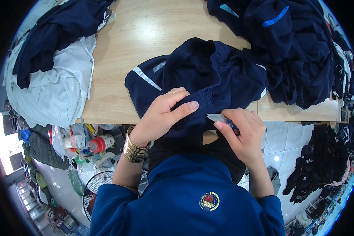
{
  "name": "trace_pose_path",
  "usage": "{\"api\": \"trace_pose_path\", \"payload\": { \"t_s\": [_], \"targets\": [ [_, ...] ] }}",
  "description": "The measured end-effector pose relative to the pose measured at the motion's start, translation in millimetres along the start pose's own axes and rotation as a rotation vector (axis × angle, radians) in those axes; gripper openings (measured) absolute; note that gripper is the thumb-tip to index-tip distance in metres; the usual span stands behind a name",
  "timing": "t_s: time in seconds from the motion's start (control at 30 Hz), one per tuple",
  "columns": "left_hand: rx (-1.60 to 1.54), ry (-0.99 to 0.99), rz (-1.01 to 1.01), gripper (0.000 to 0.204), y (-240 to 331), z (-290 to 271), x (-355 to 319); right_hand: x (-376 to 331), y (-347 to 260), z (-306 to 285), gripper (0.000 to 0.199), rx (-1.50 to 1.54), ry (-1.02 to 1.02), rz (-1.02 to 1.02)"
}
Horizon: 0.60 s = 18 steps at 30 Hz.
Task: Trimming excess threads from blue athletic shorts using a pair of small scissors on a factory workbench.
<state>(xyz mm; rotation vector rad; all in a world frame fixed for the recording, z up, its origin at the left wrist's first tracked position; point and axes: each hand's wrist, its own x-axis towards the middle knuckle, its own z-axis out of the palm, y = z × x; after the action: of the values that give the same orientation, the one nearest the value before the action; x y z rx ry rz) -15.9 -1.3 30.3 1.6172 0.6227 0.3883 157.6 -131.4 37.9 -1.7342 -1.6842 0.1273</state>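
A pair of navy shorts point(236, 74) with white side stripes lies on the table's near edge, its gathered elastic waistband opened toward me. My left hand point(169, 112) grips the near part of the waistband, thumb on top and the other fingers partly hidden in the cloth. In my right hand point(244, 128) is a pair of thread snips point(216, 117) with a blue handle. The pointed blades lie at the fabric just below the waistband, to the right of my left thumb. Whether they touch a thread is too small to tell.
The wooden table point(133, 23) carries a heap of navy garments point(291, 51) at the right. Light grey cloth point(67, 78) with a navy garment point(67, 27) on top hangs at the left. Below stand a red-lidded container point(100, 144) and a fan point(96, 192); dark clothes point(318, 161) lie on the floor.
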Motion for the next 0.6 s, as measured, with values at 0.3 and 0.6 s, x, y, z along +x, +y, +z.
{"api": "trace_pose_path", "payload": {
  "t_s": [0.3, 0.6],
  "targets": [
    [-0.042, -0.069, -0.044, 0.028, -7, 0, 0, 6, -2, -3, 0.025, -0.052, -0.054, -0.061],
    [-0.3, -0.217, -0.064, 0.03, -7, -2, -3, 9, 1, -7, 0.024, -0.039, -0.068, -0.088]
  ]
}}
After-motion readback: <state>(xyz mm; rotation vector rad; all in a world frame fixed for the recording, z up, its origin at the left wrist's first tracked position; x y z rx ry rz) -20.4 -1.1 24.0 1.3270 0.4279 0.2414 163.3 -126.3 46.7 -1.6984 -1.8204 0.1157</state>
